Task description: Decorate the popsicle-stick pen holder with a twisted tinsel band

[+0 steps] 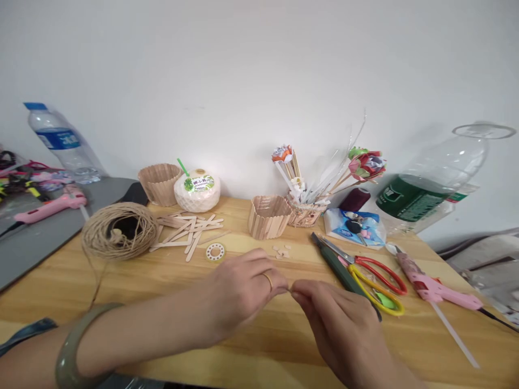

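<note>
Seemingly early on, the left hand [239, 292] and right hand [340, 324] pinch something tiny between touching fingertips, with loose craft sticks [188, 229] beyond them unassembled.

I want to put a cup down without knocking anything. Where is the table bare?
Bare wood shows between the twine ball and the left hand, and along the near edge right of the right hand, below the pink glue gun. It is crowded by the scissors and the wooden sticks.
</note>
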{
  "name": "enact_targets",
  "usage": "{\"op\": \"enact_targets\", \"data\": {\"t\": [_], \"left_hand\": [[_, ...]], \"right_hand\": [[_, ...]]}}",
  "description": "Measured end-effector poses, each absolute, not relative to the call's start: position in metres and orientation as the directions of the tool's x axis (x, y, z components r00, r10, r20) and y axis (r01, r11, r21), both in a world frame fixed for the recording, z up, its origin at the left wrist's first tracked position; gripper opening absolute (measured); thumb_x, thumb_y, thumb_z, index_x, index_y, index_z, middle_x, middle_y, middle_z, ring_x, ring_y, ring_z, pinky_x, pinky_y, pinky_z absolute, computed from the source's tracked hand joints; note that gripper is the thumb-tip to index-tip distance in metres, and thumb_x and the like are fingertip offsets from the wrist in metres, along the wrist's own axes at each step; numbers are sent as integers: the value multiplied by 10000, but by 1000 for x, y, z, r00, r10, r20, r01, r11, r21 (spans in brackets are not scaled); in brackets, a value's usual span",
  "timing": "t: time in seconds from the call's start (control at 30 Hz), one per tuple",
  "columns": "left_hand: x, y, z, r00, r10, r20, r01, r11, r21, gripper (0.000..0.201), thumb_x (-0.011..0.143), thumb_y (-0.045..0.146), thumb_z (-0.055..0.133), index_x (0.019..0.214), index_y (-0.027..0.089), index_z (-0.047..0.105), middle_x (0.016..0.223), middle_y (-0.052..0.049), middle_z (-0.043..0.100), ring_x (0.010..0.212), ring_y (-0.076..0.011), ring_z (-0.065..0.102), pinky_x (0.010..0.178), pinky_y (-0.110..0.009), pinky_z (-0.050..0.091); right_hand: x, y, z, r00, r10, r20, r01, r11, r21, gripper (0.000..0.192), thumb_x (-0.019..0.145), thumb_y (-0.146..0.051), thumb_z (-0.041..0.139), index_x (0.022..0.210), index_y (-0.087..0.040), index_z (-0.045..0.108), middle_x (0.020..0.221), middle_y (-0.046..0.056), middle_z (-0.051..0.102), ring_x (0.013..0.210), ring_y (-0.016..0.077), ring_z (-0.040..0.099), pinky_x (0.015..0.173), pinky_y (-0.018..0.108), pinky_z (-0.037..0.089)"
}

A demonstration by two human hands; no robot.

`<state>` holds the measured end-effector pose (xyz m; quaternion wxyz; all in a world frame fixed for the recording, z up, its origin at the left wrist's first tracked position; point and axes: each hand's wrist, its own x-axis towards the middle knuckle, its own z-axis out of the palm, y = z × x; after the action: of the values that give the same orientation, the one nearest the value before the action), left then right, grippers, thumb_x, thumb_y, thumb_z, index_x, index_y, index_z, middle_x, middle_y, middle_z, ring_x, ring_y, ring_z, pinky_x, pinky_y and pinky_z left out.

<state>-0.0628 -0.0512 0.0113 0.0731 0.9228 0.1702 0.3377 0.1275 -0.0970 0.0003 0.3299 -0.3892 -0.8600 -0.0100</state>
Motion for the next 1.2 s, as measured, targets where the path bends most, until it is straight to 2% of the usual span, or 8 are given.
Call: {"op": "enact_targets", "data": {"t": [0.23, 0.4, 0.53, 0.63, 0.8, 0.93, 1.07, 1.2], "left_hand": [[-60, -53, 7, 655, 208, 726, 236, -970, 64, 265, 878, 76, 335, 816, 81, 592, 652, -69, 581, 657, -162, 520, 623, -295, 491], [-60, -51, 3, 632, 37, 774, 207, -971, -123, 304, 868, 71, 285, 863, 33, 586, 635, -103, 603, 690, -201, 552, 554, -304, 499], [-60, -47, 4, 674, 227, 703, 267, -962, 55, 246, 861, 60, 345, 806, 69, 585, 654, -82, 600, 644, -171, 517, 596, -304, 486], [-58, -44, 7, 642, 390, 660, 288, -920, 265, 218, 874, 89, 379, 780, 89, 576, 683, -65, 608, 643, -152, 516, 615, -285, 470], [-58, -44, 14, 649, 629, 428, 380, -755, 535, 179, 860, 143, 473, 749, 110, 609, 678, -34, 618, 642, -131, 554, 594, -235, 453], [-61, -44, 17, 675, 682, 282, 414, -666, 621, 164, 849, 137, 493, 763, 115, 631, 695, -32, 641, 640, -124, 576, 596, -223, 451], [-62, -43, 11, 678, 526, 514, 295, -835, 465, 230, 891, 147, 411, 781, 97, 607, 685, -47, 626, 656, -129, 545, 623, -235, 454], [-60, -42, 6, 673, 365, 644, 241, -931, 275, 262, 907, 145, 363, 773, 92, 582, 672, -54, 589, 650, -138, 489, 613, -253, 451]], "right_hand": [[125, -93, 22, -333, 936, -115, 344, 7, -939, 299, 868, -385, 462, 659, -172, 479, 551, -56, 357, 496, 71, 319, 442, 196, 232], [128, -85, 18, -513, 766, -388, 15, -444, -896, 342, 773, -477, 559, 670, -157, 497, 439, -113, 237, 403, 46, 119, 389, 206, 87], [123, -87, 14, -375, 911, -174, 305, -56, -951, 315, 865, -446, 434, 835, -152, 541, 483, -69, 408, 432, 69, 333, 418, 188, 236], [120, -92, 7, -270, 938, 218, 625, 343, -702, 258, 855, -328, 501, 1061, -174, 480, 657, -21, 572, 500, 96, 491, 454, 201, 349], [123, -93, 2, -518, 579, 630, 738, 674, -13, 163, 882, -108, 413, 986, -152, 531, 768, 50, 660, 642, 140, 606, 518, 226, 420], [128, -89, 6, -638, 438, 634, 685, 699, 206, 221, 900, -82, 342, 968, -102, 552, 692, 61, 668, 592, 147, 594, 524, 257, 408], [126, -87, 2, -556, 523, 647, 727, 683, 73, 143, 897, -123, 409, 867, -140, 548, 606, 14, 623, 524, 119, 552, 497, 236, 374], [122, -89, 4, -364, 781, 507, 706, 587, -396, 178, 909, -183, 397, 781, -179, 522, 583, -18, 563, 486, 93, 485, 466, 210, 336]]}}
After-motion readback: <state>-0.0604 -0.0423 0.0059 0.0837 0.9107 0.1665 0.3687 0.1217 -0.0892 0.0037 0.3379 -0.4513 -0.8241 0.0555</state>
